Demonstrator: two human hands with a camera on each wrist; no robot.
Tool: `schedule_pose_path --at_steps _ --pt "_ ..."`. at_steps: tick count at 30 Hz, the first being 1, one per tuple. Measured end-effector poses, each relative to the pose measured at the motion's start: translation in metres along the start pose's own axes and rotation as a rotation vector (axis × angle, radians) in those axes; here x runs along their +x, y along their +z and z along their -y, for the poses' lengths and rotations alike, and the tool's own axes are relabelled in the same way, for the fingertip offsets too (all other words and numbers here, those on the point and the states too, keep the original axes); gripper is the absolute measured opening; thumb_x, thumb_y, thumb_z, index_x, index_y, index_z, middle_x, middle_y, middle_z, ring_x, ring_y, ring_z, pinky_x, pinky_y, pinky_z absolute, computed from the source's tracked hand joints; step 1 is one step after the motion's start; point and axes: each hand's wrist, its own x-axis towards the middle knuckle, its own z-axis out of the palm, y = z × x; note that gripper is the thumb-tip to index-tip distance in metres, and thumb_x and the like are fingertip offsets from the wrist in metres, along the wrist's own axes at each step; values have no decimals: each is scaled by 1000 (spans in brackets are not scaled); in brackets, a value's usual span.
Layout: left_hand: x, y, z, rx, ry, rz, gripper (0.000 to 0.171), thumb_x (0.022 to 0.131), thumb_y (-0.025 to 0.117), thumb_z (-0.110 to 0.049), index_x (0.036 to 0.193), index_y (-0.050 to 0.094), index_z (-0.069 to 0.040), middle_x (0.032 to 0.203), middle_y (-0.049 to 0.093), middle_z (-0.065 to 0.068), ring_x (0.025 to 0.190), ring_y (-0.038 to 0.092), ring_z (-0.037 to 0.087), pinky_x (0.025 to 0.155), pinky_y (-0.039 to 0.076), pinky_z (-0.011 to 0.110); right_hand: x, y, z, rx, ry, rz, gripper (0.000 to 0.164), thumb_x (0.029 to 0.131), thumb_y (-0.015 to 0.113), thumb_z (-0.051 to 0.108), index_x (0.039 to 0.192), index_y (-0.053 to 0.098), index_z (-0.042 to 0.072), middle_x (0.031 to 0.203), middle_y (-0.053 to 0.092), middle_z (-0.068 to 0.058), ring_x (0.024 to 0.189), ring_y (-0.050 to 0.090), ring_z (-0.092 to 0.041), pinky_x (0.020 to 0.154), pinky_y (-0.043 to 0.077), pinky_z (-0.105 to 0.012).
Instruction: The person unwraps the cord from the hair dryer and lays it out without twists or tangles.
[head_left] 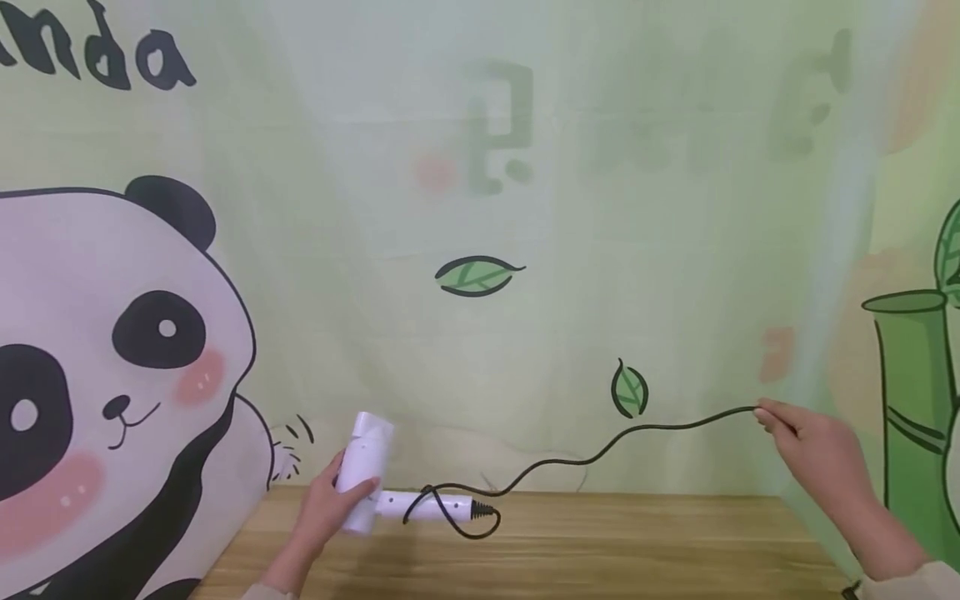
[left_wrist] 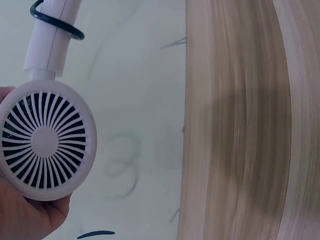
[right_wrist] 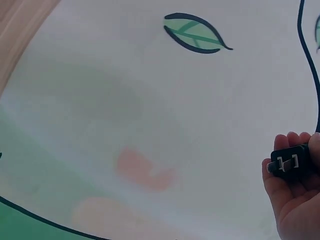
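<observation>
A white hair dryer (head_left: 365,467) is held up over the table by my left hand (head_left: 327,500), which grips its barrel. Its handle (head_left: 427,505) points right, with the black cord (head_left: 570,461) looped around it. In the left wrist view the round slatted grille (left_wrist: 45,142) of the dryer faces the camera. My right hand (head_left: 821,450) is raised at the right and holds the far end of the cord. The right wrist view shows a black two-pin plug (right_wrist: 290,161) in that hand, its prongs facing the camera. The cord sags between both hands.
A wooden table (head_left: 540,550) lies below the hands. Behind it hangs a pale green cloth backdrop (head_left: 675,250) printed with a panda (head_left: 135,333), leaves and bamboo (head_left: 917,400).
</observation>
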Motion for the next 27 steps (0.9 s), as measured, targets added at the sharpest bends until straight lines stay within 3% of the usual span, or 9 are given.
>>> schedule_pose_path --at_steps 5,9,12,14,18,20,22,25,27 --pt "6 -4 1 -7 -42 -85 88 93 71 -32 158 26 5 145 47 41 114 61 49 88 60 52 -14 -8 9 35 41 4 27 99 66 16 110 75 -8 88 76 -28 60 65 1 43 24 -25" --pt "9 -8 0 -44 -101 -129 89 96 67 -34 160 19 4 151 41 39 124 54 53 100 54 60 -30 -7 10 65 53 -25 25 98 68 15 106 76 -8 89 75 -30 68 49 30 43 25 -22" --pt "11 -10 0 -82 -130 -167 89 97 66 -35 161 17 2 151 40 39 125 53 53 103 52 61 -41 -9 9 73 76 -36 24 96 70 14 104 77 -7 90 75 -30 78 30 41 47 30 -11" --pt "13 -11 0 -114 -144 -189 89 97 65 -37 161 17 2 151 41 38 124 53 52 103 51 60 -47 -10 6 57 93 -34 24 96 71 16 103 78 -6 91 75 -29 78 31 40 52 34 -5" --pt "15 -14 -1 -184 -173 -208 87 99 61 -39 162 16 2 153 38 37 127 51 51 107 49 60 -57 -8 -2 12 144 23 25 96 71 17 105 78 -5 96 75 -29 74 65 14 55 41 -9" --pt "16 -16 -2 -212 -185 -208 87 100 60 -40 162 16 2 154 37 37 128 49 50 108 47 60 -62 -6 -6 -7 197 118 28 99 68 18 110 76 -6 97 76 -28 76 76 -17 59 53 -24" --pt "17 -17 -4 -229 -196 -204 87 100 59 -41 162 16 1 154 36 38 127 49 50 107 47 60 -68 -5 -11 -22 267 258 33 102 62 19 118 71 -9 99 76 -28 84 74 -41 63 58 -42" --pt "16 -18 -6 -242 -210 -200 87 100 58 -45 162 18 1 152 38 37 124 51 47 106 48 57 -78 0 -23 -18 362 450 40 106 56 22 127 65 -11 103 76 -27 92 72 -46 77 58 -57" --pt "16 -20 -8 -256 -217 -194 86 100 58 -47 161 20 1 151 40 37 123 52 46 105 48 57 -84 4 -33 -14 415 563 45 108 52 26 131 61 -11 106 76 -28 95 71 -47 80 57 -58"
